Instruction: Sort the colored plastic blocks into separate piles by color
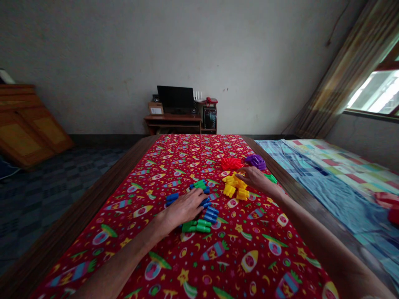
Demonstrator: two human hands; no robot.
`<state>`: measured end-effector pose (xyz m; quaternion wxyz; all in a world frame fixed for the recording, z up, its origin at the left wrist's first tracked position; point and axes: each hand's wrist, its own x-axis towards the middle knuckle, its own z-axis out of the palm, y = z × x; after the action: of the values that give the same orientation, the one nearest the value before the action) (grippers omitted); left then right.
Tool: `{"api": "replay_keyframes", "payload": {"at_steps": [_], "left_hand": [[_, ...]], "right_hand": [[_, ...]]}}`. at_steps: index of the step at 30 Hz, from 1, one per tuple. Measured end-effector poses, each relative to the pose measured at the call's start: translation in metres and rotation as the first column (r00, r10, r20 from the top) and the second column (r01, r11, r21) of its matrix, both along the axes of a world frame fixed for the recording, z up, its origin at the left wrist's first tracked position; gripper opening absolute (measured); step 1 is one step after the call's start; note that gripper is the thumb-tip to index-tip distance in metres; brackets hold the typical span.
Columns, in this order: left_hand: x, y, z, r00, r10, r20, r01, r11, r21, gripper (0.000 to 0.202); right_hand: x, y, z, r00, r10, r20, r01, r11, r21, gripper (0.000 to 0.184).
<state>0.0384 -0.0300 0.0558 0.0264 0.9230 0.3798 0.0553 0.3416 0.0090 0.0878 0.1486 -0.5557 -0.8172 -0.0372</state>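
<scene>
The person's left hand (186, 204) lay over blue pieces (211, 214) beside green pieces (197, 226) on the cloth-covered counter (96, 195); the right hand (257, 179) was at the yellow pieces (230, 187). Fingers curved downward on both, but whether either gripped anything could not be told. Beyond, a cardboard box (156, 108), contents hidden, stood beside a monitor (175, 99).

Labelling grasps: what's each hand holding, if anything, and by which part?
Cannot be told. The left hand is over blue plastic blocks, the right hand at yellow plastic blocks; neither shows a clear grip.
</scene>
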Motion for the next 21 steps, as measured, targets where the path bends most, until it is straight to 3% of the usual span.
{"api": "replay_keyframes", "payload": {"at_steps": [10,14,17,21], "left_hand": [[-0.002,0.003,-0.002,1.0,-0.012,0.016,0.012,1.0,-0.015,0.034],[-0.005,0.006,-0.006,0.996,-0.062,0.062,0.062,0.998,0.007,0.032],[-0.006,0.007,-0.009,0.995,-0.067,0.077,0.064,0.997,0.031,0.03],[-0.004,0.005,-0.007,0.999,-0.034,0.031,0.033,0.999,0.039,0.03]], "right_hand": [[-0.007,-0.008,0.011,0.99,0.071,-0.125,-0.055,0.991,0.124,0.027],[-0.016,-0.002,0.019,0.98,0.101,-0.174,-0.082,0.99,0.11,0.03],[-0.019,0.013,0.02,0.993,0.06,-0.104,-0.055,0.997,0.051,0.026],[-0.022,0.037,0.008,0.995,0.05,0.083,-0.047,0.998,-0.04,0.019]]}}
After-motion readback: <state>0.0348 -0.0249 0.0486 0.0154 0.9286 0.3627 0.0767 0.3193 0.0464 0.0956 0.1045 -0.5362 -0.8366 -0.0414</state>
